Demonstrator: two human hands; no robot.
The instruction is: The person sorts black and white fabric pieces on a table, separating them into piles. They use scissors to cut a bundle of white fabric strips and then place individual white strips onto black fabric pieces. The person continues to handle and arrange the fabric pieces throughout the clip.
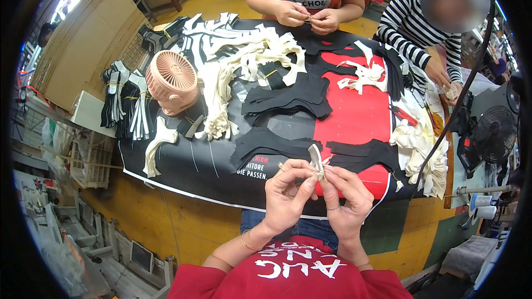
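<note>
Left hand (288, 189) and right hand (349, 196) pinch cloth (316, 157) over the table's (180, 160) near edge; it looks soft, light; hold its end.

A small cream strip of fabric (316, 156), narrow and soft, caught between left hand (289, 191) and right hand (346, 196)! Lower end bunched up right where the fingers (305, 190) meet, free end poking upward, top leaning a touch left, the whole piece held up off the counter (185, 169), its finer folds hidden in the grip.
</note>
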